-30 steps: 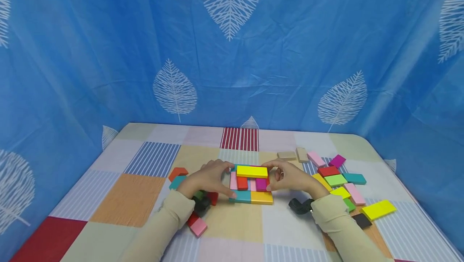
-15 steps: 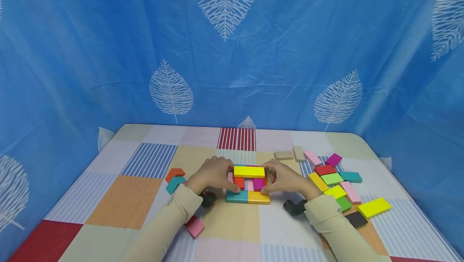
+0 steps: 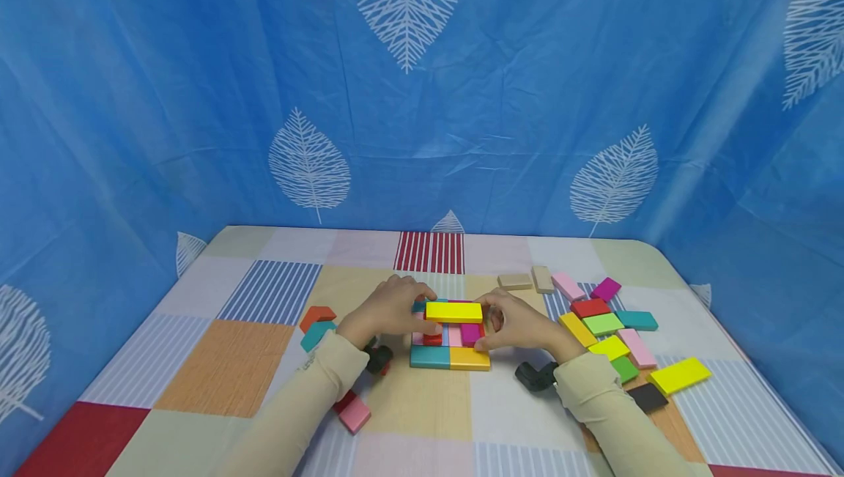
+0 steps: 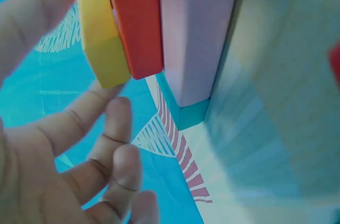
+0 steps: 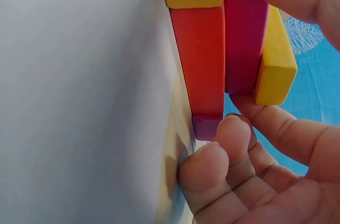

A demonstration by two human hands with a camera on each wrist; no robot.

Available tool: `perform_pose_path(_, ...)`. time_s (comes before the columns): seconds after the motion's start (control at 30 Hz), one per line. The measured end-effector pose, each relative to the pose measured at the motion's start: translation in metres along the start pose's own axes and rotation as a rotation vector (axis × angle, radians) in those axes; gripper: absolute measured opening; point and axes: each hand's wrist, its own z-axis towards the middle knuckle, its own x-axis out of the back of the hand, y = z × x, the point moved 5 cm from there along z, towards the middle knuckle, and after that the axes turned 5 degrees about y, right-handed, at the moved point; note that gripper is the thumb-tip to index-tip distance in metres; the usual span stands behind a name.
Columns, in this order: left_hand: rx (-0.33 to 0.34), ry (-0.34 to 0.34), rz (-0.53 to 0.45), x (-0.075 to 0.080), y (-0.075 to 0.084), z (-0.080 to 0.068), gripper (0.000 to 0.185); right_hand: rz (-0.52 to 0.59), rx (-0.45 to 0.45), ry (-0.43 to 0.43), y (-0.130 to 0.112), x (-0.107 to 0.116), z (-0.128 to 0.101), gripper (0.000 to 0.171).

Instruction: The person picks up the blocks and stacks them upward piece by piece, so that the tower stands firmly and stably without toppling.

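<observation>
In the head view, a long yellow block (image 3: 453,312) lies across a red block (image 3: 433,340) and a magenta block (image 3: 471,335), on a low layered block structure. My left hand (image 3: 389,308) pinches the yellow block's left end, thumb in front and index finger (image 4: 101,94) behind. My right hand (image 3: 521,323) holds the magenta block lengthwise between thumb and index finger, beside the yellow block's right end. Pink blocks stand in the layer below. A teal block (image 3: 431,357) and an orange-yellow block (image 3: 469,358) form the near edge.
Several loose blocks lie at the right, among them a yellow block (image 3: 679,376) and a black block (image 3: 648,397). Two plain wooden blocks (image 3: 514,282) are further back. Near my left forearm lie an orange block (image 3: 318,317) and a pink block (image 3: 354,414). A blue curtain (image 3: 501,96) encloses the table.
My left thumb has moved up from the red block's near end toward the yellow block's front. My right hand first closed in on the near edge and has stayed there. The view shifted slightly.
</observation>
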Motion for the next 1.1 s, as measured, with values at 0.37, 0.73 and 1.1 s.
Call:
perform_pose_path(0.37,-0.018,0.083,-0.024,0.0021,0.003,0.0046,0.033,0.009,0.003,0.002,0.0007,0.0006,-0.0008,0.066)
perform_pose_path(0.73,-0.002,0.085,-0.006,0.0026,0.0042,0.0043,0.034,-0.001,-0.02,0.013,0.0027,0.0012,-0.0034,0.064)
perform_pose_path(1.1,0.0,0.08,-0.005,0.0022,0.004,0.0044,0.033,0.009,-0.019,0.005,0.0034,0.001,-0.0037,0.067)
